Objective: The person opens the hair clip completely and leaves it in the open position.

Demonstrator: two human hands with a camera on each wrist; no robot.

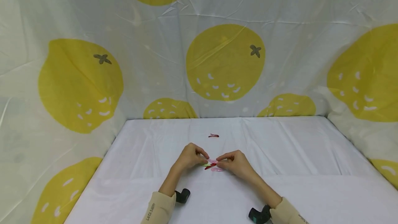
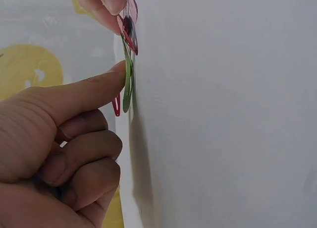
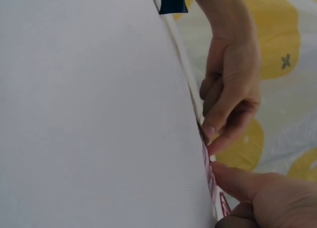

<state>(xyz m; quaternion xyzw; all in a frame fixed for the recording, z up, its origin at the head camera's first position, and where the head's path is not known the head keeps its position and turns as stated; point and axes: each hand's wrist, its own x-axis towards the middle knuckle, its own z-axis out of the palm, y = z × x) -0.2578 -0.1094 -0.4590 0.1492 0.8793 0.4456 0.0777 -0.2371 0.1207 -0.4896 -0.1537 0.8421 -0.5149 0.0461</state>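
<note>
Fingertips (image 1: 205, 155) of the left hand (image 1: 189, 156) and those of the right hand (image 1: 237, 163) face each other, thumb and forefinger of each bent together over a small cluster of hair clips on the table. In the left wrist view the left thumb appears to lie against the green clip (image 2: 127, 86), with the other visible fingers curled toward the palm. The right fingertips meet the right end of the upper pink clip (image 1: 212, 161). Whether either hand truly pinches a clip or only touches one, I cannot tell.

Between the two sets of fingertips, the near red clip (image 1: 210, 166) slants just below the upper pink clip, close to the green one. The lower pink clip (image 1: 217, 169) lies just below the right thumb, on the near side of the cluster. Beyond both hands, apart from the cluster, is the far red clip (image 1: 213, 135).

Back from the fingers, each wrist carries a black device (image 1: 182, 195), next to the cuff of a beige sleeve (image 1: 158, 207). Under the hands spreads a white tablecloth (image 1: 295, 148). Past the fingers rises a pale curtain (image 1: 155, 51) printed with big yellow lemons (image 1: 225, 63).
</note>
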